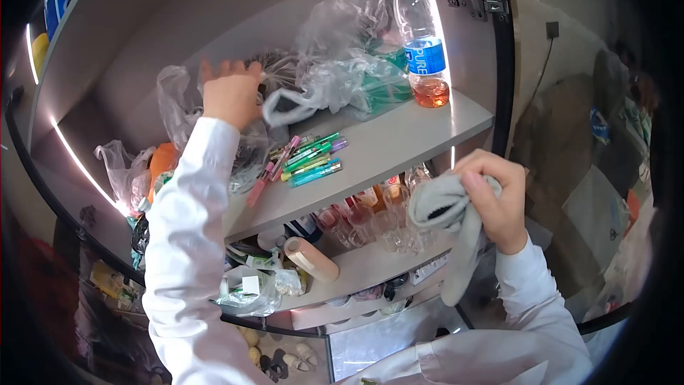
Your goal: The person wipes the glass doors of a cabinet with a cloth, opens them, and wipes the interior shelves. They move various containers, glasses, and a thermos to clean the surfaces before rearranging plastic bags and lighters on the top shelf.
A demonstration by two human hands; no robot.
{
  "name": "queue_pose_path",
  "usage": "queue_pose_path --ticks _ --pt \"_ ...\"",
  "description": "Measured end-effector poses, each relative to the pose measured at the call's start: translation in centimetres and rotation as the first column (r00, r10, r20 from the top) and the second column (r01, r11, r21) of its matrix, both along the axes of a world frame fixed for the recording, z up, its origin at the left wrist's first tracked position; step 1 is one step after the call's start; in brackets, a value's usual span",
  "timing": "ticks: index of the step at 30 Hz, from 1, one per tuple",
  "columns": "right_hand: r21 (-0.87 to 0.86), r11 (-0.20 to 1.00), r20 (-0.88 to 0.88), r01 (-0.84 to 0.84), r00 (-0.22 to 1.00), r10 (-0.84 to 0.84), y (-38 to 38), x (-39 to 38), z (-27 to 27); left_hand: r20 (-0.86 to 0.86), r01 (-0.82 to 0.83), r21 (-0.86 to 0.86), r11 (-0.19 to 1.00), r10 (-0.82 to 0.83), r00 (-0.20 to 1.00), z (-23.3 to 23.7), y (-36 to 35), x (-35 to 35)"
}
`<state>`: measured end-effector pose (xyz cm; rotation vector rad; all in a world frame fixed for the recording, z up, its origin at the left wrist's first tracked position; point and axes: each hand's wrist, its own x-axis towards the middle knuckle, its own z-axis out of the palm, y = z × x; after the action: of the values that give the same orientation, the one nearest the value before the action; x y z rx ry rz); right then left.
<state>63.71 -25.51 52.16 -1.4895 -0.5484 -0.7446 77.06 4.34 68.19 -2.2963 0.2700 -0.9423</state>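
Note:
My left hand [231, 93] reaches over the upper shelf with its fingers spread and holds nothing that I can see. It is beside a bunched clear plastic bag [174, 100] and a dark, wiry-looking item [278, 71] whose kind I cannot make out. Near the shelf's front edge lies a pile of coloured pens [310, 157]. Out in front of the shelf, my right hand [496, 196] is closed around a folded soft grey cloth [442, 203], one end of which hangs down.
A bottle [423, 53] with red liquid stands at the right end of the shelf [420, 135], near a door hinge [479, 3]. More plastic bags [342, 64] are heaped at the back. Below are several glasses [388, 232] and a pinkish cylinder [311, 259].

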Motion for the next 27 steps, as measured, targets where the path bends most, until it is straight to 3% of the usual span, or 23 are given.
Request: queue_pose_path --ticks 1,2,3,4,5,7,9,10,12,14,16,17,18,19,20,21,22,23,25,26,27 --pt "-0.073 0.997 -0.029 0.015 0.999 -0.017 0.4 0.1 1.2 -0.123 -0.226 -0.077 0.971 0.216 0.969 0.6 0.2 0.3" --pt "-0.146 0.989 -0.057 0.027 0.998 -0.036 1.0 0.4 2.2 -0.122 -0.227 -0.081 0.971 0.216 0.969 0.9 -0.4 0.2" --pt "-0.149 0.988 -0.056 0.026 0.998 -0.035 1.7 1.1 3.2 -0.136 -0.327 -0.088 0.941 0.314 0.940 1.0 -1.4 0.2" --pt "-0.266 0.964 -0.031 0.022 0.999 -0.032 2.5 1.8 4.2 -0.151 -0.423 -0.093 0.902 0.407 0.901 1.0 -2.0 0.2" --pt "-0.379 0.925 -0.007 0.021 1.000 -0.026 3.3 2.7 5.4 0.104 -0.357 -0.006 0.934 0.355 0.929 -0.2 -2.1 1.3" --pt "-0.545 0.814 -0.173 -0.202 0.977 0.126 5.1 5.9 7.3 0.061 -0.294 0.070 0.953 0.290 0.955 -0.8 -2.5 2.7" --pt "-0.516 0.737 -0.283 -0.436 0.899 0.334 7.2 9.7 8.2 0.019 -0.225 0.141 0.964 0.224 0.974 -0.3 -2.5 3.4" --pt "-0.525 0.734 -0.280 -0.431 0.902 0.329 8.3 11.3 8.5 -0.037 -0.184 0.071 0.980 0.187 0.982 0.2 -2.0 3.9" --pt "-0.277 0.723 -0.623 -0.632 0.691 0.366 10.0 13.6 9.2 -0.139 -0.112 -0.071 0.991 0.102 0.985 1.1 -0.3 4.7" --pt "-0.132 0.793 -0.689 -0.595 0.630 0.358 10.7 14.9 10.3 -0.072 -0.105 -0.135 0.985 0.096 0.993 1.5 2.6 4.6" --pt "-0.034 0.799 -0.609 -0.600 0.646 0.459 10.4 16.5 11.7 0.059 -0.017 -0.422 0.907 0.046 0.997 1.7 6.4 3.8" --pt "-0.023 0.813 -0.573 -0.582 0.674 0.466 10.1 17.4 12.6 0.060 -0.021 -0.423 0.906 0.052 0.997 1.8 8.7 3.7" --pt "-0.152 0.891 -0.455 -0.428 0.831 0.321 9.8 18.4 13.3 0.121 0.003 -0.544 0.839 0.075 0.990 1.8 10.9 3.7" --pt "-0.246 0.925 -0.371 -0.290 0.910 0.187 10.1 19.0 13.7 0.177 0.037 -0.652 0.757 0.104 0.979 1.6 12.5 3.5" --pt "-0.325 0.935 -0.271 -0.139 0.961 0.049 10.4 19.6 13.9 0.177 0.037 -0.654 0.756 0.105 0.979 1.1 13.4 3.0" --pt "-0.328 0.935 -0.271 -0.139 0.962 0.048 11.4 20.6 14.0 0.181 0.025 -0.722 0.691 0.154 0.971 0.4 14.2 2.4" --pt "-0.570 0.786 0.089 0.238 0.970 -0.228 13.0 22.1 13.7 0.180 0.016 -0.784 0.621 0.201 0.963 0.0 14.8 1.8" --pt "-0.619 0.497 0.483 0.608 0.794 -0.370 14.5 23.5 13.2 0.180 0.019 -0.785 0.619 0.198 0.964 -0.3 14.7 1.3" --pt "-0.645 0.363 0.672 0.672 0.726 -0.151 16.8 25.9 11.4 0.165 0.007 -0.864 0.504 0.270 0.949 -0.9 13.7 0.6" --pt "-0.712 0.325 0.638 0.623 0.766 -0.071 17.9 27.6 10.1 0.170 0.014 -0.866 0.501 0.267 0.948 -1.4 13.4 0.7" --pt "-0.771 0.281 0.597 0.571 0.803 0.005 18.9 28.9 9.2 0.323 0.130 -0.820 0.558 0.262 0.909 -2.0 13.2 1.1"
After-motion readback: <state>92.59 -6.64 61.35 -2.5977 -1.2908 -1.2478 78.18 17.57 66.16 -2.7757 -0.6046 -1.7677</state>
